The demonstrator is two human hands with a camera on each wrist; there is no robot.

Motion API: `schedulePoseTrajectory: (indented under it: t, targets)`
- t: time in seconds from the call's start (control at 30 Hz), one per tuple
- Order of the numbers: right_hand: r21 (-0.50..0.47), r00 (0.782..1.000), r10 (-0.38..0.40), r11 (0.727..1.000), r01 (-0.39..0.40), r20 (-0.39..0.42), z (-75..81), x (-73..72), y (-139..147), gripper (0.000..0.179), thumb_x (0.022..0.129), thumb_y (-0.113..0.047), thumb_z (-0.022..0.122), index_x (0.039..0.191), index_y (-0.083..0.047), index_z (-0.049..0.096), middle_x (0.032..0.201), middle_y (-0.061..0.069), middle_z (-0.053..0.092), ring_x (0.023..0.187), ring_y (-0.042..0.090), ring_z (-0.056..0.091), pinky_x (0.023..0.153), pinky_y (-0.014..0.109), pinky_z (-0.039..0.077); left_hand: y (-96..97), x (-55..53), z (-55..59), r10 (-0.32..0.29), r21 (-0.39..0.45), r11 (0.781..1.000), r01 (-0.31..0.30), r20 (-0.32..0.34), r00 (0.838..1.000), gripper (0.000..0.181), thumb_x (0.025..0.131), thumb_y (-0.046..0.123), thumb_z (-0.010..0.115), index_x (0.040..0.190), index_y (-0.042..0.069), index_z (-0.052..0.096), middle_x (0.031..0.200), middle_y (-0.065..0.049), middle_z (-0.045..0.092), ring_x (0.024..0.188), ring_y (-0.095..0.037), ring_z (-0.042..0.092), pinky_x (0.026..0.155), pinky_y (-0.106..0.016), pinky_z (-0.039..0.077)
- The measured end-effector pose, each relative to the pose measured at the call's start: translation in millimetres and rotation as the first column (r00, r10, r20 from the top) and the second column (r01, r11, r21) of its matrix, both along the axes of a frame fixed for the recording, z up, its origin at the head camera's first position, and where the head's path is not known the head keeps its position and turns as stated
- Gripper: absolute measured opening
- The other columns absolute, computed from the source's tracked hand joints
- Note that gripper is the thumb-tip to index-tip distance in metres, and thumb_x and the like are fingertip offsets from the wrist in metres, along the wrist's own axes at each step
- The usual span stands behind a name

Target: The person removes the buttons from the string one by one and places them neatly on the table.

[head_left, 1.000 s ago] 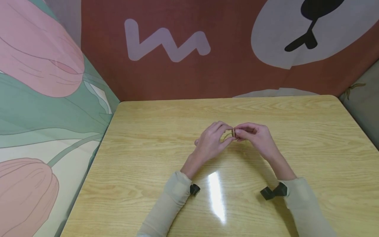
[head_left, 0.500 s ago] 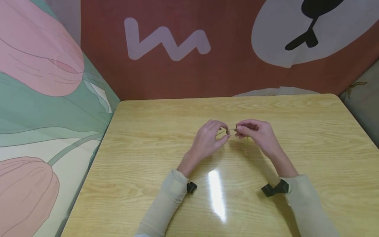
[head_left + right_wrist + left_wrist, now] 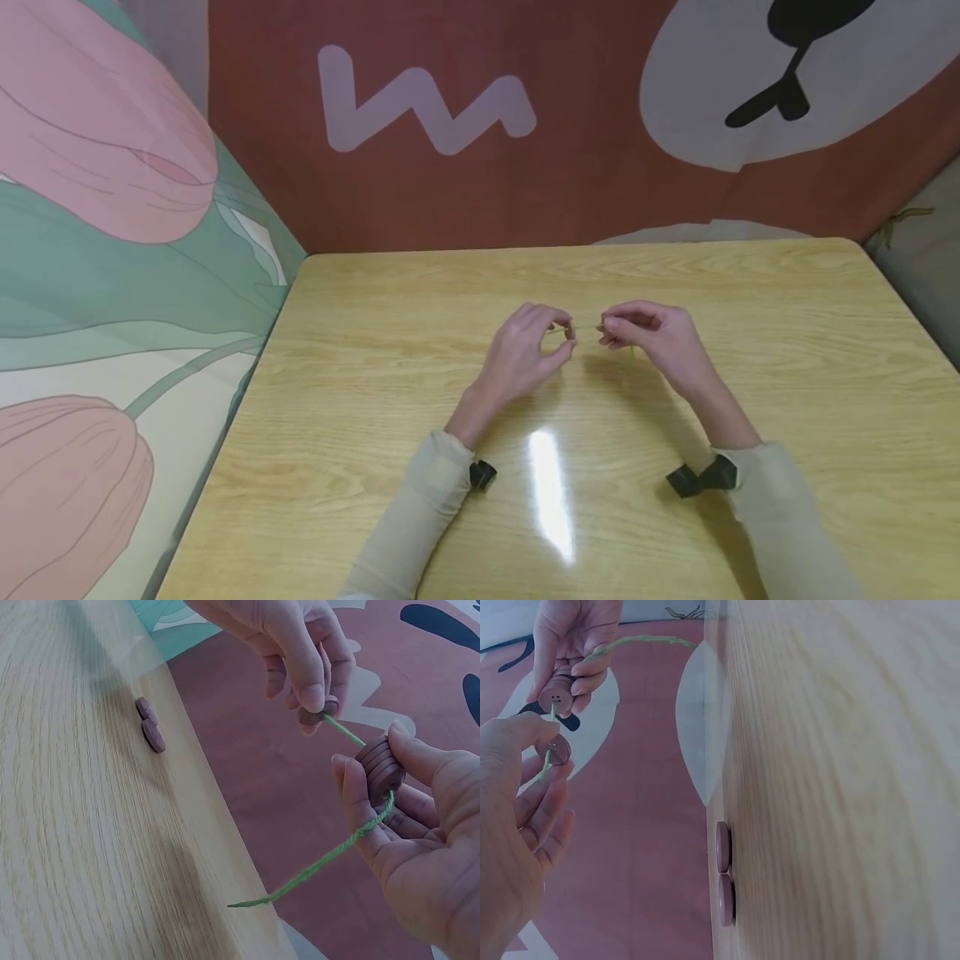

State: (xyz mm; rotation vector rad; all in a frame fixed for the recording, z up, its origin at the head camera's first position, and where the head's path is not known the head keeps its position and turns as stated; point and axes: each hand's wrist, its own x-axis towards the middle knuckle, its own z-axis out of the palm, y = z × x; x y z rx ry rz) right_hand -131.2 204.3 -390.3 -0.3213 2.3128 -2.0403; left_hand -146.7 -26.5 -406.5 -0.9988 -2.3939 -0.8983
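The green cord (image 3: 322, 861) spans the gap above the bench (image 3: 345, 392), passing through a button stack (image 3: 381, 766) pinched in the right hand's (image 3: 660, 342) fingers and a button (image 3: 561, 750) pinched in the left hand's (image 3: 517, 357). Holding the cord taut, holes aligned, should ease sliding. Two spare buttons (image 3: 727, 900) lie together on woodgrain; a red mural (image 3: 450, 200) stands at the far side.
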Motion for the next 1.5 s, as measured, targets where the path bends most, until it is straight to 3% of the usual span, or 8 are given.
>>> schedulePoseTrajectory:
  t: [0.47,0.6,0.9,1.23,1.37,1.5]
  targets:
    - [-0.004,1.0,-0.002,1.0,0.002,-0.015,0.5,-0.3,1.6,0.021,0.101,-0.01,0.069,0.11,0.009,0.071,0.093,0.005,0.077,0.081,0.015,0.075,0.075,0.029,0.061,-7.4,-1.2,-4.6,0.008,0.019,1.0,-0.007,-0.066,0.998,0.019,0.088,0.01,0.078,0.106,0.004,0.075,0.103,-0.007,0.075,0.097,-0.022,0.068,0.088,-0.026,0.055]
    - [-0.022,1.0,-0.001,1.0,0.0,-0.014,0.5,-0.6,2.5,0.019,0.1,-0.008,0.07,0.109,0.008,0.071,0.094,0.01,0.077,0.081,0.015,0.075,0.075,0.03,0.062,-9.5,-1.5,-5.1,0.006,0.023,1.0,-0.005,-0.071,0.997,0.018,0.088,0.009,0.077,0.106,0.004,0.075,0.103,-0.007,0.075,0.098,-0.022,0.068,0.088,-0.026,0.055]
    - [0.067,1.0,-0.016,0.998,0.016,0.003,-0.6,-0.4,7.1,0.025,0.102,-0.019,0.07,0.112,0.004,0.073,0.096,0.004,0.077,0.084,0.016,0.075,0.078,0.031,0.061,-13.8,-3.0,-6.6,0.011,0.005,1.0,-0.01,-0.065,0.998,0.014,0.089,0.009,0.077,0.102,0.006,0.076,0.101,-0.006,0.075,0.096,-0.021,0.068,0.086,-0.026,0.056]
    - [0.069,1.0,-0.022,0.997,0.021,0.008,0.9,-1.0,9.4,0.024,0.101,-0.018,0.071,0.111,0.004,0.073,0.094,0.003,0.077,0.084,0.017,0.076,0.078,0.032,0.062,-18.7,-5.5,-9.8,0.018,-0.022,1.0,-0.02,-0.107,0.994,0.011,0.088,0.009,0.077,0.099,0.006,0.077,0.095,-0.004,0.075,0.09,-0.02,0.068,0.08,-0.026,0.055]
    - [0.084,1.0,-0.029,0.996,0.028,0.012,1.5,-0.7,10.4,0.026,0.1,-0.02,0.072,0.111,0.004,0.073,0.093,0.002,0.078,0.084,0.019,0.076,0.079,0.034,0.062,-20.2,-7.3,-11.7,0.019,-0.08,0.996,-0.028,-0.112,0.994,0.011,0.088,0.009,0.076,0.099,0.007,0.078,0.094,-0.004,0.074,0.087,-0.02,0.066,0.077,-0.026,0.054]
    - [0.085,0.999,-0.029,0.996,0.027,0.019,1.4,-0.7,10.8,0.025,0.1,-0.02,0.072,0.111,0.003,0.073,0.092,0.002,0.078,0.084,0.02,0.076,0.079,0.034,0.062,-22.0,-7.3,-12.3,0.02,-0.212,0.977,-0.034,-0.07,0.997,0.01,0.092,0.012,0.075,0.101,0.009,0.079,0.094,-0.004,0.074,0.085,-0.02,0.063,0.074,-0.028,0.051]
